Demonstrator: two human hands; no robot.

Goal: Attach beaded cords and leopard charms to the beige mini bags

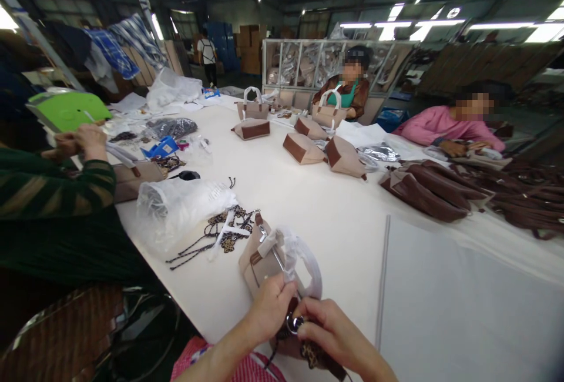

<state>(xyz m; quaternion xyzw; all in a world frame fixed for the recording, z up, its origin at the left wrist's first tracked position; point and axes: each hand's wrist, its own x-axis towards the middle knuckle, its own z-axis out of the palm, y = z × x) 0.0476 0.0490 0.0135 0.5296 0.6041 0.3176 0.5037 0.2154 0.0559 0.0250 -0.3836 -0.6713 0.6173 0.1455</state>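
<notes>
The left hand [271, 304] gripped the beige handbag [248, 264]; the right hand [326, 327] pinched a silver ring [289, 325] between fingertips.

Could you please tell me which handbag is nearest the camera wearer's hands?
The beige handbag in the foreground, its handle wrapped in white: the left hand and right hand are at it; the other handbags are farther off.

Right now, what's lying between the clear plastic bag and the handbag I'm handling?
In the head view, a tangle of leopard-print pieces with dark cords, with white strips on top, lies between the plastic bag and the handbag.
</notes>
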